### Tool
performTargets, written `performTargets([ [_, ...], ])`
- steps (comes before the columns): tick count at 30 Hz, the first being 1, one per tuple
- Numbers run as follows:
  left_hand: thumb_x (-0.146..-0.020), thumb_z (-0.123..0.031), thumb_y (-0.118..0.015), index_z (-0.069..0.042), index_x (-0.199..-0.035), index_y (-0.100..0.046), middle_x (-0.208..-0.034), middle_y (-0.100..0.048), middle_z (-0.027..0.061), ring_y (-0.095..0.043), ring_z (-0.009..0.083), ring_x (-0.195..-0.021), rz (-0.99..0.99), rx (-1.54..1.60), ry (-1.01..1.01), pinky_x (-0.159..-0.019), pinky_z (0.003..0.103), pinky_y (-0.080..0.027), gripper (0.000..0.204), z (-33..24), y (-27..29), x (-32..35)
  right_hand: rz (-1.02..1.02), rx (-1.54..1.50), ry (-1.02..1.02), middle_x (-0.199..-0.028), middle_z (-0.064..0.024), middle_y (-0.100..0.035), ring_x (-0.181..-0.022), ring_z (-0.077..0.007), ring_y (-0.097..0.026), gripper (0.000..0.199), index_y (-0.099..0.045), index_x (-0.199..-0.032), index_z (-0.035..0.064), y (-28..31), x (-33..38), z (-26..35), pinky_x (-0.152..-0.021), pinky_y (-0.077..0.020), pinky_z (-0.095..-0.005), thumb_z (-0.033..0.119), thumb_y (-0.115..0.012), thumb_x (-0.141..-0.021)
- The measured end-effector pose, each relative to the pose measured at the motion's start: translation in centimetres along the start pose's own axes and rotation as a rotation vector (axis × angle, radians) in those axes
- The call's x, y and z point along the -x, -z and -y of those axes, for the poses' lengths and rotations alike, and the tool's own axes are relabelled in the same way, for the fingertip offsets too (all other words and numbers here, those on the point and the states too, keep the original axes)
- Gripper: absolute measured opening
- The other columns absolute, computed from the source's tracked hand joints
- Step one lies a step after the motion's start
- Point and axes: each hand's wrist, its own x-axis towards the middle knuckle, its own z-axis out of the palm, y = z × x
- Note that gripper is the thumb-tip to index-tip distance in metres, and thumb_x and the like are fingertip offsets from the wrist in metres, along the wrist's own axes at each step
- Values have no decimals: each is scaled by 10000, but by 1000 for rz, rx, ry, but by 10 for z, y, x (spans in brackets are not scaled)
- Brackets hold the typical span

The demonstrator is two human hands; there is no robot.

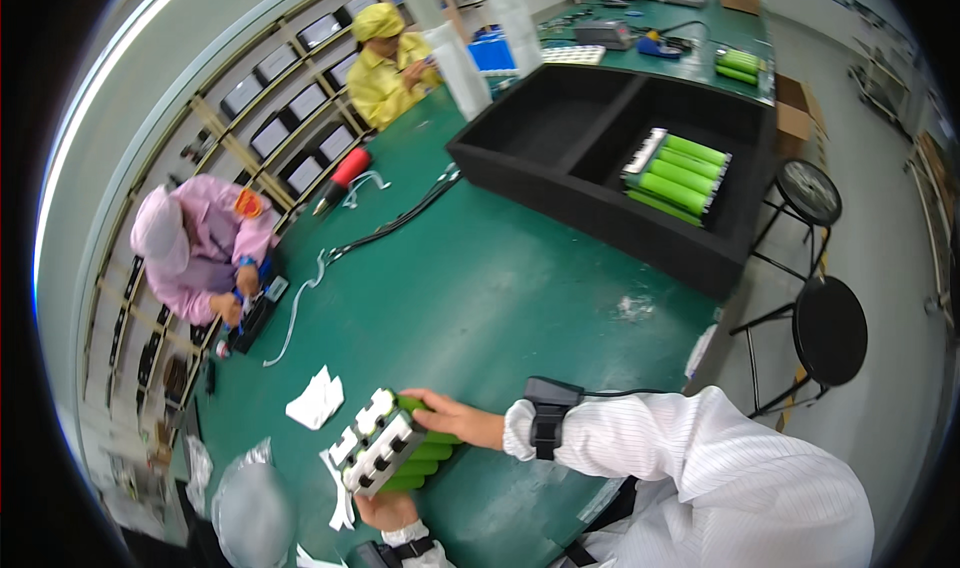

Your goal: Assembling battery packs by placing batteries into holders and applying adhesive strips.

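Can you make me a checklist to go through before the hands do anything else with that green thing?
1. Right hand on the green battery pack: ok.
2. Left hand at the pack's lower end: ok.
3. Left fingers' full grip: cannot tell, mostly hidden.
4. Pack sitting level: not ok, it's tilted.
5. Table nearby free of scraps: not ok, a white scrap lies there.
6. Other green pack inside the black tray: ok.

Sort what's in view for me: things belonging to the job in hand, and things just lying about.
Likely part of the job:
green cell pack, held between the left hand and right hand
similar pack, sitting in the black tray

Apparently just lying about:
red-handled tool
dark cable
white scrap
black stool
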Motion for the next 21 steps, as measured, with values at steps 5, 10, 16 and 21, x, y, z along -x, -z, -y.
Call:
performTargets([
  [5, -868, -383, -409, -119, -1257, -409, -1270, -440, 73, -412, 265, -1153, -60, -19, 69, -955, 435, -312, 470, -6, -8, 3, -63, 110, -33, -1237, -71, -396, -1165, -157, -340, 488, -311, -1300, 91, -7, 2, 5, -978, -263, -291, 387, -372, -917],
  [10, -868, -388, -415, -122, -1285, -370, -1295, -410, 72, -394, 268, -1169, -7, -85, 101, -952, 440, -308, 497, -6, -21, 3, -59, 71, -38, -1224, -55, -417, -1153, -144, -356, 492, -317, -1297, 104, -4, 0, 5, -977, -266, -285, 419, -338, -920],
  [16, -876, -358, -437, -86, -1280, -367, -1292, -409, 88, -400, 273, -1168, -38, -115, 75, -965, 447, -304, 492, -3, -25, 2, 27, -4, -78, -1301, -32, -330, -1217, -141, -277, 545, -220, -1350, 123, 0, 0, 6, -1007, -223, -286, 443, -312, -918],
  [21, -861, -312, -487, -79, -1276, -358, -1280, -419, 93, -427, 269, -1145, -72, -134, 93, -948, 436, -334, 492, -5, -26, 1, -35, -31, -26, -1214, -40, -427, -1135, -119, -374, 514, -308, -1300, 104, -4, 1, 5, -958, -292, -268, 440, -344, -913],
])
